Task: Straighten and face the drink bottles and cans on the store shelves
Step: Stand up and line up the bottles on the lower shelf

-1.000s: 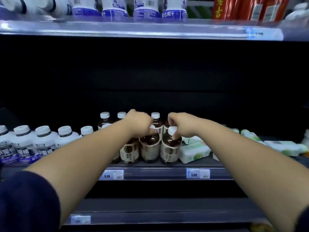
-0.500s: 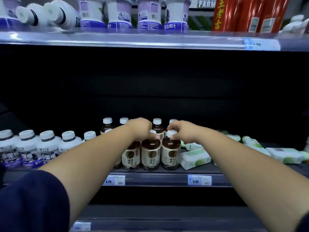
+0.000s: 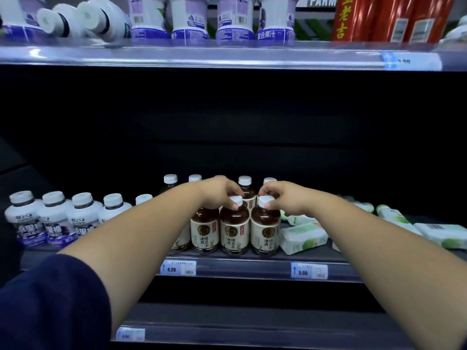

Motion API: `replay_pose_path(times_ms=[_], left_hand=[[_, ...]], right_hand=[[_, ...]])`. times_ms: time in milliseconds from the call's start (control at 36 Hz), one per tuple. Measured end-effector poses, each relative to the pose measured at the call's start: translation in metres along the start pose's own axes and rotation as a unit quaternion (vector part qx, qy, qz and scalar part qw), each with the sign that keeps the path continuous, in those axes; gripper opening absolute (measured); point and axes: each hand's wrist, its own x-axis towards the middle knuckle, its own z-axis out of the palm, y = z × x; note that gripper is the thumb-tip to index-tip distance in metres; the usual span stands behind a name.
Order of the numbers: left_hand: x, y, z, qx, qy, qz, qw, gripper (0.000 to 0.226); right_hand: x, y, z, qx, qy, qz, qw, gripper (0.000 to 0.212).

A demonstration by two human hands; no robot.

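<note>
Since earlier frame: both hands stay on same two caps; front row unmoved at shelf (image 3: 252,270) edge, frame centre. Curled left hand (image 3: 219,192) pinches cap of middle brown bottle (image 3: 234,228); curled right hand (image 3: 283,198) pinches cap of right brown bottle (image 3: 265,228), just beside green packs (image 3: 303,237).

left grip (image 3: 219,192) | eased back to fingertips | middle bottle cap (image 3: 235,200) now uncovered

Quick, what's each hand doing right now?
Left hand: grips the white cap of a front-row brown plastic bottle.
Right hand: grips the white cap of the rightmost brown plastic bottle.
</note>
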Motion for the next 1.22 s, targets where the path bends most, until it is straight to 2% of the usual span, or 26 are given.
replay_pose_path(times_ms=[167, 306, 417, 472, 583, 694, 861, 944, 1028, 1139, 1222], left_hand=[[0.003, -0.003, 0.005, -0.005, 0.016, 0.001, 1.000, 0.051], [0.000, -0.009, 0.009, -0.028, 0.021, 0.016, 0.999, 0.052], [-0.006, -0.018, 0.017, -0.037, 0.040, 0.042, 0.998, 0.067], [-0.005, -0.025, 0.021, -0.039, 0.058, 0.048, 0.996, 0.070], [-0.003, -0.030, 0.025, -0.063, 0.085, 0.054, 0.993, 0.046], [-0.002, -0.026, 0.024, -0.084, 0.093, 0.046, 0.991, 0.034], [-0.005, -0.025, 0.027, -0.066, 0.106, 0.042, 0.991, 0.036], [-0.008, -0.021, 0.027, -0.060, 0.117, 0.047, 0.990, 0.038], [-0.010, -0.011, 0.030, -0.073, 0.162, 0.094, 0.980, 0.042], [-0.010, 0.017, 0.039, -0.061, 0.219, 0.161, 0.960, 0.040], [-0.010, 0.049, 0.052, -0.055, 0.209, 0.205, 0.955, 0.036]], right_hand=[[-0.001, 0.004, 0.012, 0.070, 0.014, 0.023, 0.997, 0.027], [-0.002, 0.008, 0.019, 0.142, 0.024, 0.004, 0.990, 0.028], [-0.003, 0.011, 0.017, 0.113, -0.001, -0.017, 0.993, 0.059], [-0.005, 0.011, 0.020, 0.092, -0.019, -0.025, 0.995, 0.065], [-0.003, 0.013, 0.027, 0.041, 0.037, -0.051, 0.997, 0.040], [-0.001, 0.013, 0.027, 0.056, 0.058, -0.050, 0.995, 0.034], [-0.005, 0.011, 0.026, 0.071, 0.034, -0.044, 0.996, 0.043], [-0.008, 0.013, 0.022, 0.093, 0.016, -0.030, 0.995, 0.061], [-0.016, 0.020, 0.013, 0.118, 0.029, -0.032, 0.992, 0.075], [-0.034, 0.042, -0.002, 0.110, 0.069, -0.024, 0.991, 0.061], [-0.047, 0.068, -0.011, 0.097, 0.096, -0.003, 0.991, 0.053]])
